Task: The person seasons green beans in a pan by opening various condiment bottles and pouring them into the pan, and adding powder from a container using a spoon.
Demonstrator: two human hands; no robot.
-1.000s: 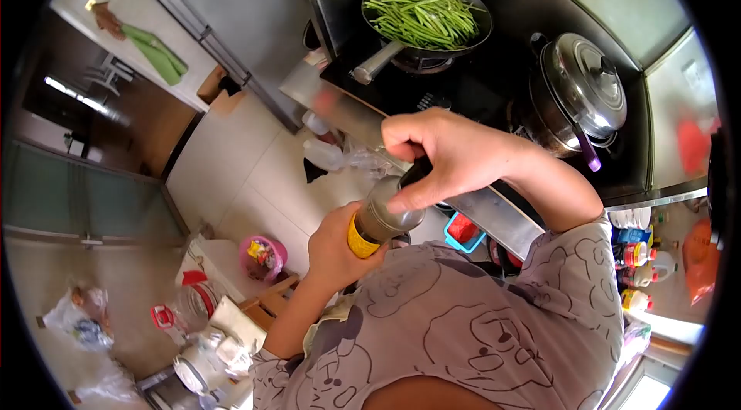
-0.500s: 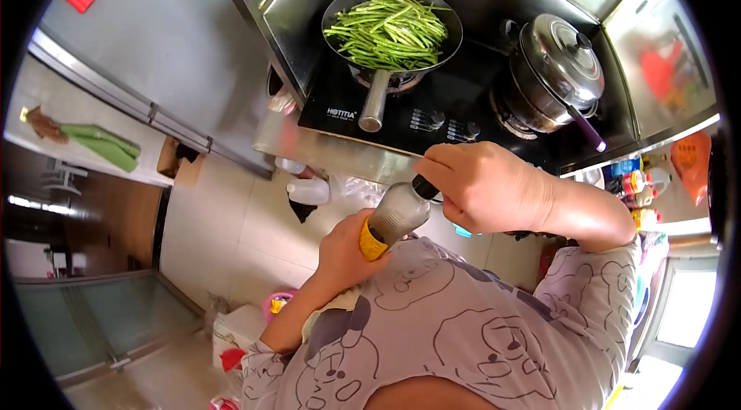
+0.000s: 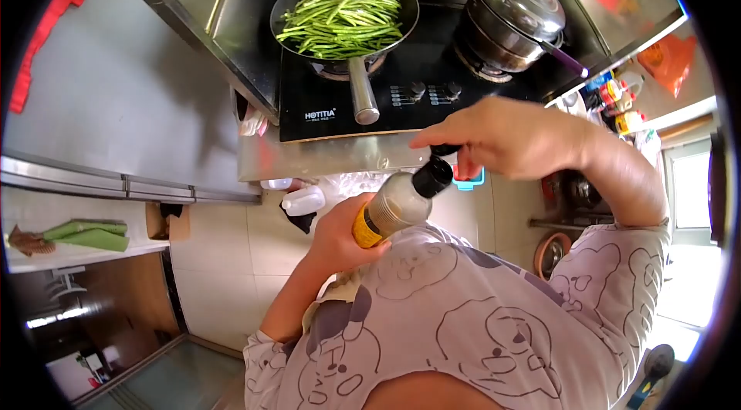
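Observation:
My left hand (image 3: pixel 340 234) is wrapped around the lower part of a clear bottle (image 3: pixel 400 202) with a yellow label and a black collar at its mouth. The bottle tilts up to the right, in front of my shirt. My right hand (image 3: pixel 505 136) is just above the bottle's mouth, its fingers closed on a black lid (image 3: pixel 445 149). The lid is raised off the collar; I cannot tell whether a hinge joins them. Beyond my hands, a frying pan (image 3: pixel 361 90) full of green beans (image 3: pixel 343 15) sits on the left burner.
The black gas stove (image 3: pixel 309 105) also carries a lidded steel pot (image 3: pixel 513 20) with a purple handle (image 3: pixel 567 60) beside it. Several bottles (image 3: pixel 617 94) stand at the right. A white plastic jug (image 3: pixel 303 200) is on the floor below the counter.
The black lid has lifted from the bottle's collar, and my right hand has moved up with it. My left hand still grips the bottle. The view has shifted, so the stove sits higher and further left.

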